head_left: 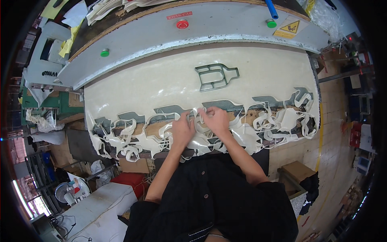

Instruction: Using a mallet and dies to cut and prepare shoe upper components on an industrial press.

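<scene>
A glossy cream sheet (pixel 141 82) covers the worktable. Its near edge is cut into a ragged web of strips and scraps (pixel 246 137) that droops at the table's front. My left hand (pixel 183 130) is at the middle of this edge, its fingers closed on a cream strip. Close beside it, my right hand (pixel 216 122) pinches the cut edge between thumb and forefinger. The exact bits under the fingertips are partly hidden. Farther back on the sheet lies a grey-green metal cutting die (pixel 224 76), shaped like a bottle outline, with neither hand touching it.
Behind the sheet runs a grey machine beam (pixel 145 38) with a red button (pixel 182 24) and green buttons (pixel 271 23). A blue tube (pixel 271 9) lies on top. At the lower left are a fan (pixel 66 192) and white-topped table (pixel 100 201); a brown box (pixel 298 173) stands right.
</scene>
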`<state>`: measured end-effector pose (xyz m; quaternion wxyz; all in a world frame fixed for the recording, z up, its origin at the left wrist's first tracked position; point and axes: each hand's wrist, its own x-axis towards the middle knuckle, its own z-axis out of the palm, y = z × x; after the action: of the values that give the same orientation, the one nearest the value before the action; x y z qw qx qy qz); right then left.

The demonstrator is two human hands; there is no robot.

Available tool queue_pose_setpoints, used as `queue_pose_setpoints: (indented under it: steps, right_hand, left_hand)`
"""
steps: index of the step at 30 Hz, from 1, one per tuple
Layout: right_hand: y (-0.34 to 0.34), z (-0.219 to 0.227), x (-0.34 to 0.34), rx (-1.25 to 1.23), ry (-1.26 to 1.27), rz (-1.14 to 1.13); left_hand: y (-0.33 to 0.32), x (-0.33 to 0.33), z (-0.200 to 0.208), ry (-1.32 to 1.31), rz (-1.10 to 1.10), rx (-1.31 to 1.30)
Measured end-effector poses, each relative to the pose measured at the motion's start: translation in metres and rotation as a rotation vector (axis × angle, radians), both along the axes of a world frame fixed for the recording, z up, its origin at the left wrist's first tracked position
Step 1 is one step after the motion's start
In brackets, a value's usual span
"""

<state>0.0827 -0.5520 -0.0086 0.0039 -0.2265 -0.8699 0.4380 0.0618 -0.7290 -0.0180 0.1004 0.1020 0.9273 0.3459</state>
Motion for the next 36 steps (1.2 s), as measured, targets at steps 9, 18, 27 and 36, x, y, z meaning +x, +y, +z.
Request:
queue_pose_setpoints:
  steps: [9, 18, 27, 36]
  right_hand:
    - [0.007, -0.019, 0.003, -0.016, 0.007, 0.126]
    - [0.024, -0.012, 0.02, -0.035, -0.055, 0.141]
    - [0.022, -0.015, 0.023, -0.142, 0.11, 0.191]
    - [0.028, -0.021, 0.031, -0.174, 0.078, 0.164]
  left_hand:
    - [0.005, -0.008, -0.005, 0.043, 0.13, 0.005]
    - [-0.024, 0.001, -0.023, 0.242, -0.187, -0.113]
    - [0.001, -0.011, -0.008, 0.26, 0.032, 0.079]
    - [0.004, -0.01, -0.014, 0.261, 0.104, 0.129]
